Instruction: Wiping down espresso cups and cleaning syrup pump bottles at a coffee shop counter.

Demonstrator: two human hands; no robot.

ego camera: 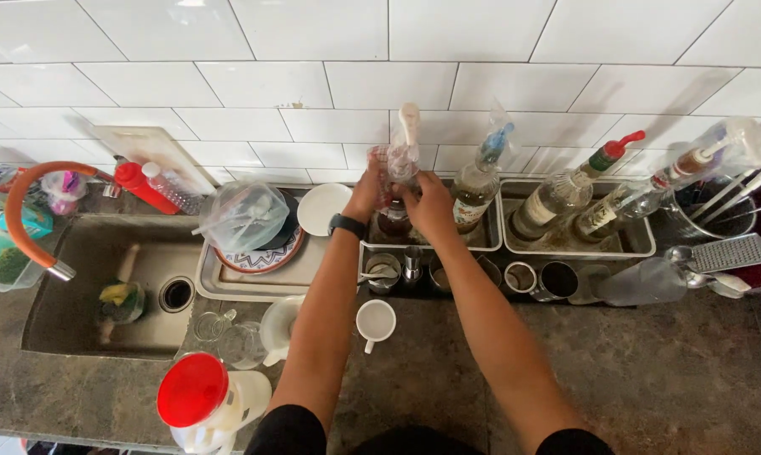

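Both hands met at upper centre of the frame: the left hand (365, 195) cupped the plastic wrap (400, 160) over a pump bottle (395, 215), the right hand (431, 206) closed round its body. That bottle stood in a steel tray (485, 243) against the tiled wall, another bottle (475, 192) just beside it. Holding the body firm while working the wrap looked wise, so neighbours stayed upright.

White tiles (262, 84) line the wall; the surface (667, 371) is mottled grey-brown stone. A red lid (192, 389) caps a white jug (244, 396) — the hose (22, 198) is orange, the plate (258, 259) blue-and-red patterned, the cup (375, 321) white.
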